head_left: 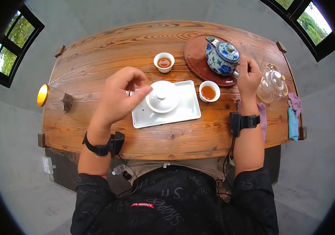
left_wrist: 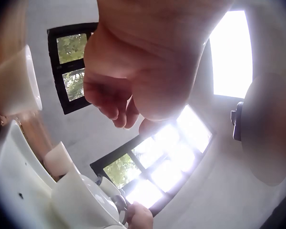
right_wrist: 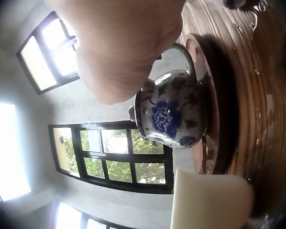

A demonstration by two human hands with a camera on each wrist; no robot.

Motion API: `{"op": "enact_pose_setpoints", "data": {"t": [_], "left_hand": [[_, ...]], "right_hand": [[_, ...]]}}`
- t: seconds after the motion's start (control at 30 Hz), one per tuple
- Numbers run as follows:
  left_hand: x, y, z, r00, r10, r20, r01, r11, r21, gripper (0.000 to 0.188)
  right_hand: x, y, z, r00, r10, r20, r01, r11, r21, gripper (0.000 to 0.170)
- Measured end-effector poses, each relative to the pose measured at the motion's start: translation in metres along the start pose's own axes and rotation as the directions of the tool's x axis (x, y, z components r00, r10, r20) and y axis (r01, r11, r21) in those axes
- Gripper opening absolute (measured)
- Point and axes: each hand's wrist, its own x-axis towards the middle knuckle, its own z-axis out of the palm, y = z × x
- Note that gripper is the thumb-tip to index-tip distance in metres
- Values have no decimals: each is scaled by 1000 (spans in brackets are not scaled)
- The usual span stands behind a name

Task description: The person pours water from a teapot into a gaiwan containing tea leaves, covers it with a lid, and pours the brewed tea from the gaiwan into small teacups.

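Note:
My right hand (head_left: 249,76) grips the handle of a blue-and-white flowered teapot (head_left: 223,58); in the right wrist view the palm hides the fingers from the camera. The teapot (right_wrist: 169,112) is upright on a round reddish-brown board (head_left: 197,64). My left hand (head_left: 122,96) hovers beside a white lidded gaiwan (head_left: 162,102), thumb stretched toward its rim. Its other fingers hang loosely bent, with nothing between them in the left wrist view. Under the gaiwan lies a white rectangular tray (head_left: 189,107). Two white cups of amber tea, one behind (head_left: 164,62) and one to the right (head_left: 209,91), flank the tray.
A clear glass pitcher (head_left: 272,84) stands right of my right hand, near purple (head_left: 262,117) and blue (head_left: 293,123) cloths. At the table's left lies a clear jar with a gold lid (head_left: 43,95), dark leaves (head_left: 67,102) at its other end. Water wets the wood.

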Motion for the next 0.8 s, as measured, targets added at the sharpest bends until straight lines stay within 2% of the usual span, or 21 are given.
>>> {"op": "enact_pose_setpoints", "data": {"t": [0.07,0.23,0.3,0.4,0.53,0.6,0.63,0.73,0.8], "left_hand": [[2,13,14,970,169,173,-210,944,256,32],[0,18,33,960,118,254,-217,888,405,44],[3,20,36,958,-19,288,-136,851,507,43],[2,16,39,958,6,286,-148,866,477,39],[3,9,43,963,-5,269,-117,893,435,34],[3,5,43,963,102,251,-203,885,420,29],[2,6,43,963,101,250,-202,884,421,29],[3,13,37,979,97,177,-154,924,349,26],[2,18,25,992,-5,122,-30,959,281,26]], "right_hand": [[0,-1,1,1000,-4,0,4,1000,-6,34],[0,-1,-1,1000,-21,3,21,1000,-21,35],[1,-2,-2,999,26,32,-25,999,-23,34],[2,-1,-2,999,-39,20,40,998,-42,33],[2,-2,0,999,-34,-1,34,999,-10,32],[2,0,0,998,-55,0,55,998,-23,32],[2,-1,0,998,-55,1,55,998,-22,32],[2,-2,-1,999,-31,13,32,999,-41,31],[2,-2,-1,1000,-28,11,29,999,-28,31]]}}
